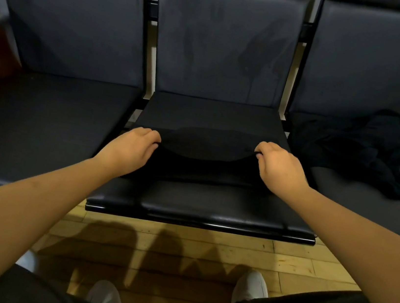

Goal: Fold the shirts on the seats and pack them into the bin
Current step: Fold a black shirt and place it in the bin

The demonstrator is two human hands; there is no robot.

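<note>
A black shirt [207, 149] lies spread on the middle seat [202, 203], near its front half; the left grip [130, 146] pinches the cloth at its left edge and the right grip [279, 166] pinches it at its right edge, each with fingers curled over a raised fold; between them the fabric sags in a shallow arc. By that sag I judge the shirt light, soft and limp, not slippery and in no way fragile; it will hold no shape of its own, so it is best taken at two matching points on opposite edges and kept taut, as here, or the fold will droop and skew; black cloth on a black surface also makes the edges hard to find.

Counted: three seats in the row; one shirt in hand; one crumpled dark heap [363, 148] on the right seat [366, 200], how many shirts it holds I cannot tell; nothing on the left seat [43, 124] that I can make out; no bin in view.
</note>
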